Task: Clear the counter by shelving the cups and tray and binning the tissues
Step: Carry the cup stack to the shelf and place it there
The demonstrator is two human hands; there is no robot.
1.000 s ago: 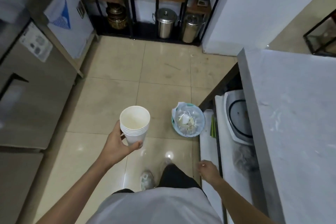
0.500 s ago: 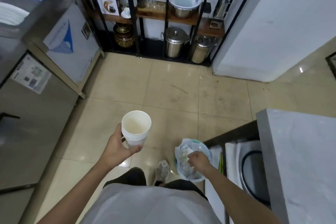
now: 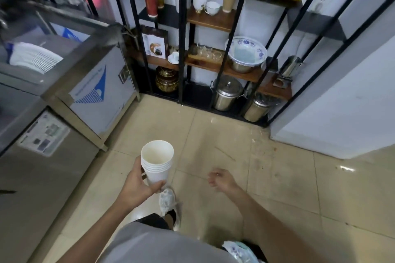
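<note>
Ahead, the black-framed shelving unit (image 3: 215, 49) fills the far wall, its wooden shelves crowded with teacups, glasses, a blue-patterned bowl and steel pots below, so free shelf room looks scarce; the upper wooden shelf beside the two teacups (image 3: 206, 7) seems the most fitting spot, though that is a guess. To the left a steel cabinet (image 3: 94, 92) juts out, and a white wall (image 3: 342, 102) closes in on the right, leaving a bare tiled floor (image 3: 245, 156) as a fairly narrow lane to the shelves. The stack of white paper cups (image 3: 157, 162) is upright in the left hand (image 3: 136, 188), whose fingers wrap the lower body, mouths up, likely to keep the nest together while walking. The right hand (image 3: 220, 179) hangs loosely open and blurred, holding nothing. The plastic-lined bin (image 3: 239, 250) shows at the bottom edge.
</note>
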